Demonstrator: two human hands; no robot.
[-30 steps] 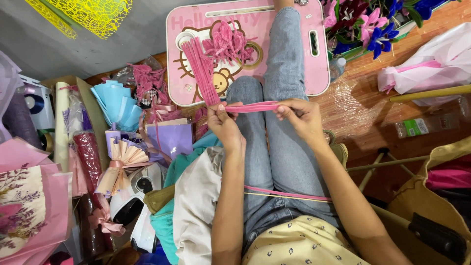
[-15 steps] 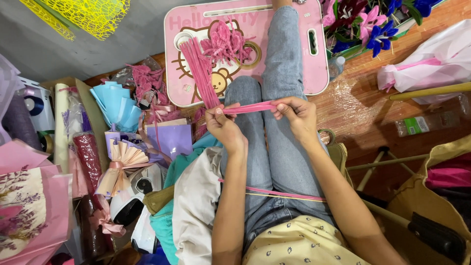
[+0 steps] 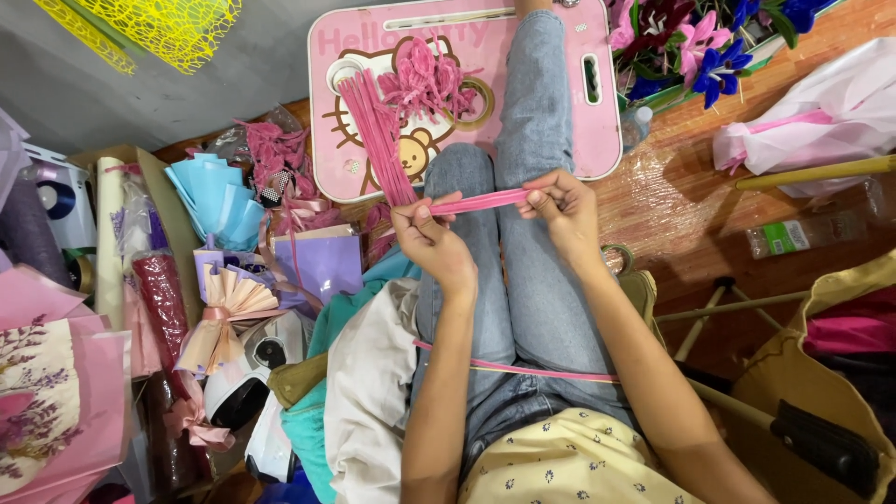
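Shifted slightly toward the lap since before, left hand (image 3: 431, 241) and right hand (image 3: 563, 207) both pinched shut on pink pipe cleaners (image 3: 478, 201), mid-twist, needing steady tension next.

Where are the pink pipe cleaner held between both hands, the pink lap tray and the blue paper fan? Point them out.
pink pipe cleaner (image 3: 481, 201), head view, middle of its stretched length.
pink lap tray (image 3: 345, 42), head view, bare upper left corner.
blue paper fan (image 3: 219, 198), head view, its folded centre.
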